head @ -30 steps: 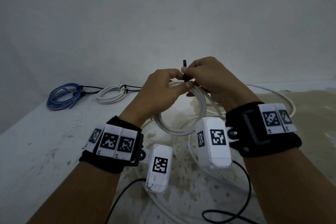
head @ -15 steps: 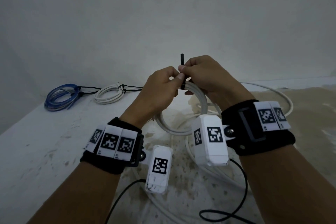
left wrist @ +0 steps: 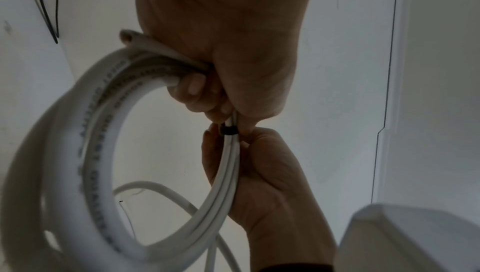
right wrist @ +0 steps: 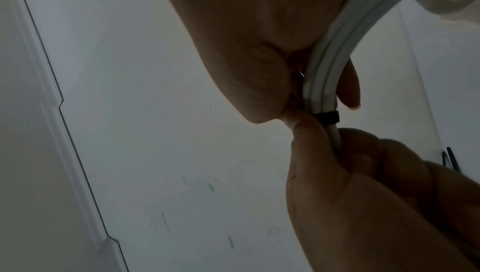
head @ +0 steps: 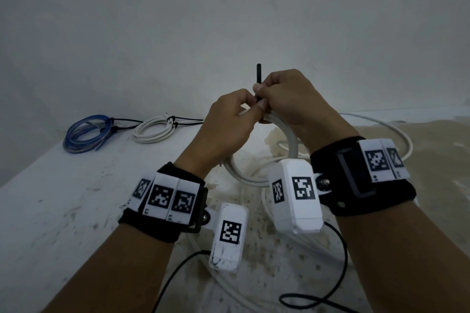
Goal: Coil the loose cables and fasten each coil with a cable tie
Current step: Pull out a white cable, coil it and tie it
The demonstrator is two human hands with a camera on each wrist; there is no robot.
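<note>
Both hands hold a white cable coil (head: 254,178) up above the table (head: 50,211). A black cable tie (head: 258,76) circles the bundle, its tail standing straight up. My right hand (head: 287,99) pinches that tail between thumb and forefinger. My left hand (head: 229,119) grips the bundle just beside it, thumb against the tie's head. In the left wrist view the tie's band (left wrist: 228,129) sits tight round the strands (left wrist: 223,173) between the left hand (left wrist: 221,50) and the right hand (left wrist: 267,184). The right wrist view shows the same band (right wrist: 327,118) on the cable (right wrist: 324,60).
A tied blue coil (head: 86,132) and a tied small white coil (head: 155,129) lie at the back left. Loose white cable (head: 396,134) trails over the stained right part of the table. Thin black wires (head: 338,274) loop near my forearms. Spare black ties (left wrist: 49,9) lie further off.
The tie's tail now stands higher above my fingers than a second ago. Both hands have lifted a little with the coil.
</note>
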